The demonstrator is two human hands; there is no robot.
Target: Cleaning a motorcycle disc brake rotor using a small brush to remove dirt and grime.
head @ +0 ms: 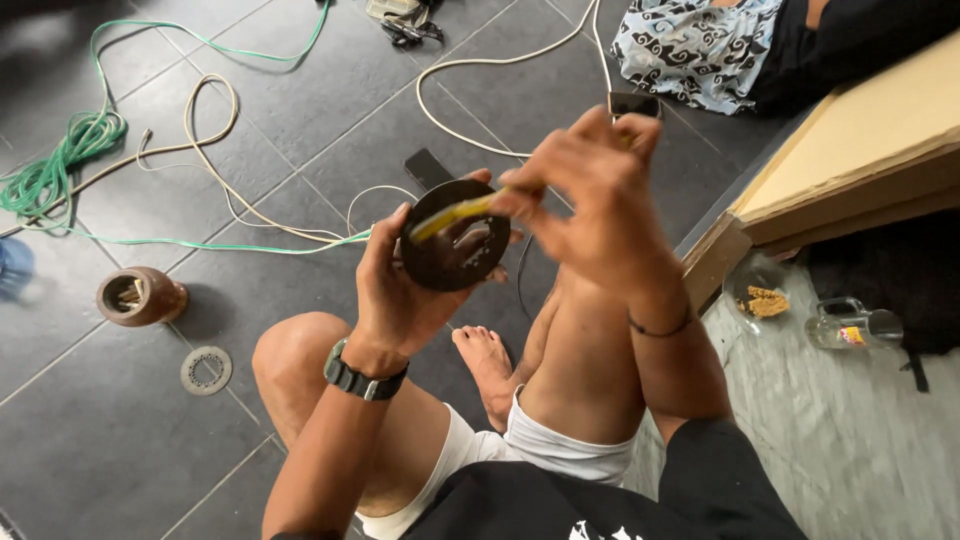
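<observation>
In the middle of the frame, the left hand point(395, 290) holds a dark round disc point(455, 235) with holes in it. The fingers wrap around its edge. The right hand point(590, 205) pinches a thin yellow tool point(455, 215) and lays it across the disc. The disc looks hard, stiff and a bit heavy, so the rim is a good place to grip. A smaller grey ring point(206, 370) lies on the dark floor tiles point(90, 440) at lower left, near a brown pot point(140, 297).

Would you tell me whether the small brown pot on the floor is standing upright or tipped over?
Tipped. The brown pot lies leaning on the tiled floor, its open mouth turned sideways toward the camera, showing pale bits inside.
</observation>
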